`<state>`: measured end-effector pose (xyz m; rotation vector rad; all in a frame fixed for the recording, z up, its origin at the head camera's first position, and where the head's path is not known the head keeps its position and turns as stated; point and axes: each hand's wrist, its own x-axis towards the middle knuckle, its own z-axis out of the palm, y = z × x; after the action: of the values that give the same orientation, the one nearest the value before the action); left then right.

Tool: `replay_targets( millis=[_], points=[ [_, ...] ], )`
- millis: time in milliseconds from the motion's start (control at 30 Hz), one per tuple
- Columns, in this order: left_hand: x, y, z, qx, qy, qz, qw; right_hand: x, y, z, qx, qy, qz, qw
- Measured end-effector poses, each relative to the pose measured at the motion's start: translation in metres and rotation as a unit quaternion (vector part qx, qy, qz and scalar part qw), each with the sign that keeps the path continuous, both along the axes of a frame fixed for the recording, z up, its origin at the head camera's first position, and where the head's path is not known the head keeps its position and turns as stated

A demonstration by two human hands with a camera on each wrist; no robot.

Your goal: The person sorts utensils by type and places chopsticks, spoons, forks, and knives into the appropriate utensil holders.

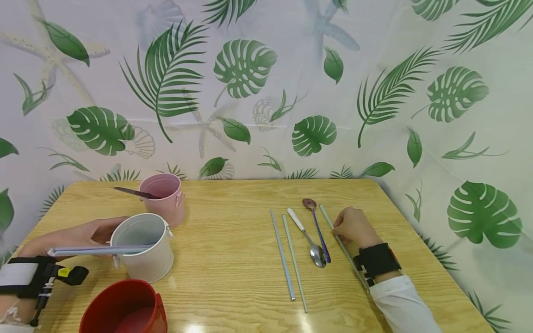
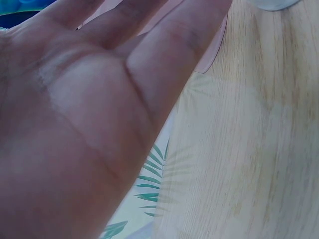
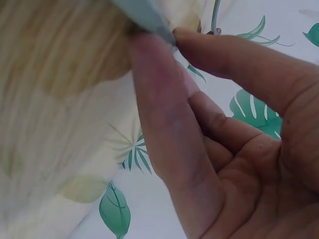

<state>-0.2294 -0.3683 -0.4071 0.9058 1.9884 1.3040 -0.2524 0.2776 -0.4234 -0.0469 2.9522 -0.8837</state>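
My right hand (image 1: 354, 225) pinches a pale green chopstick (image 1: 347, 254) between thumb and fingertips at the right of the table. In the right wrist view, thumb and index finger meet on the chopstick (image 3: 147, 19). To its left lie a purple spoon (image 1: 319, 231), a white-handled spoon (image 1: 317, 255), another green chopstick (image 1: 294, 259) and a blue chopstick (image 1: 282, 254). My left hand (image 1: 85, 235) is beside the white bucket (image 1: 150, 263), its fingertips hidden behind the rim. The left wrist view shows that hand's fingers extended. Pale chopsticks (image 1: 100, 250) lean in the white bucket, sticking out leftward.
A pink bucket (image 1: 172, 210) with a dark knife (image 1: 135, 192) across its rim stands behind the white one. Nearer the front edge is a red bucket (image 1: 160, 314). The wooden table (image 1: 225, 240) backs onto a leaf-patterned cloth (image 1: 266, 152).
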Motion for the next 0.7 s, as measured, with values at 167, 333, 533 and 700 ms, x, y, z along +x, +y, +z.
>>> replay_targets(
  millis=[167, 333, 533, 700],
  points=[
    [-0.002, -0.001, 0.000, 0.010, 0.001, -0.010, 0.9999, -0.001, 0.002, 0.003, 0.000, 0.001, -0.007, 1.000],
    [-0.001, 0.000, 0.001, 0.004, 0.002, -0.002, 1.0000, -0.002, 0.005, 0.007, -0.018, 0.001, -0.014, 1.000],
    [-0.003, 0.000, -0.001, 0.017, 0.011, -0.012, 0.9997, -0.002, 0.006, 0.015, -0.021, -0.007, -0.019, 1.000],
    [-0.005, 0.000, -0.002, 0.021, 0.022, -0.022, 0.9993, -0.001, 0.004, 0.027, -0.020, -0.006, -0.023, 1.000]
  ],
)
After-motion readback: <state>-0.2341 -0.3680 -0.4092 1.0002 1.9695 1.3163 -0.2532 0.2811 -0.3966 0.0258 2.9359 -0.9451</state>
